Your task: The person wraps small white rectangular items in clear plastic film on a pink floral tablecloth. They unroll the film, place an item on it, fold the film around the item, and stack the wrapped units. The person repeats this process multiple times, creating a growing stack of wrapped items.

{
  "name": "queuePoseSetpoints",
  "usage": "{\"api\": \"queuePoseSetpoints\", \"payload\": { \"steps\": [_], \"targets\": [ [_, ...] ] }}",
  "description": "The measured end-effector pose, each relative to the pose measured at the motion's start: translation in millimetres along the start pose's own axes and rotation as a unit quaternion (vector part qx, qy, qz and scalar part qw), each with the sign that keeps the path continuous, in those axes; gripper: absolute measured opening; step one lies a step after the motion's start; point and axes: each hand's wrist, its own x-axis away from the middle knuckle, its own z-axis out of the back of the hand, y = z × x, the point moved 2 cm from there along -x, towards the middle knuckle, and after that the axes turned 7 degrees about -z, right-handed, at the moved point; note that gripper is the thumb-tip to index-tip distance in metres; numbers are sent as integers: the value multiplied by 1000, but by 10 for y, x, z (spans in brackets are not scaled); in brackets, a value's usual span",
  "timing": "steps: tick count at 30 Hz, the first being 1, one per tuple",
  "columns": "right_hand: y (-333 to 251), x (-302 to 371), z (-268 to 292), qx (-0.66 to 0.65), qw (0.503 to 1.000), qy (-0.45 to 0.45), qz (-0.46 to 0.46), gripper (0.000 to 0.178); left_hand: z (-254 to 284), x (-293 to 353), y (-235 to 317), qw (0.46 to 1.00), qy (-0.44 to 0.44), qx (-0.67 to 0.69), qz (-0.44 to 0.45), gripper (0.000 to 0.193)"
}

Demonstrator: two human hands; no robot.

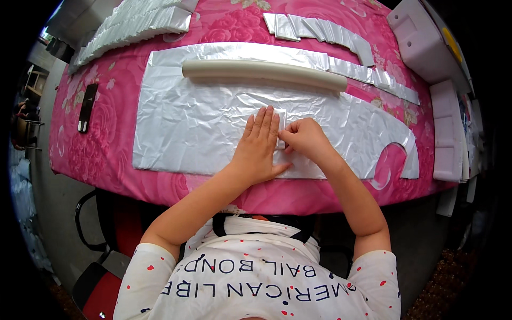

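Observation:
A stack of silvery-white plastic bags point(186, 128) lies flat in front of me, with handle cut-outs at its right end. My left hand point(258, 146) rests palm down on it, fingers stretched and close together. Under and beside those fingers shows a small folded plastic bag point(282, 128). My right hand point(306, 137) is closed in a pinch at the right edge of this folded bag; the fingertips partly hide what they grip. Beyond both hands, a long pale tube point(261, 73) lies across the stack.
Rows of folded bags lie at the far left point(141, 26) and far right point(320, 31). A dark, narrow object point(87, 108) sits on the pink floral tablecloth point(101, 144). White foam boxes point(418, 40) stand along the right edge. A red-seated chair point(98, 290) is at lower left.

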Motion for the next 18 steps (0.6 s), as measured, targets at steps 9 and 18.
{"api": "queuePoseSetpoints", "payload": {
  "steps": [9,18],
  "targets": [
    [-88,216,145,268,956,93,70,14,11,-1,10,1000,-16,-3,3,110],
    [-229,150,-158,289,826,204,440,43,480,624,-96,952,132,261,95,66]
  ]
}}
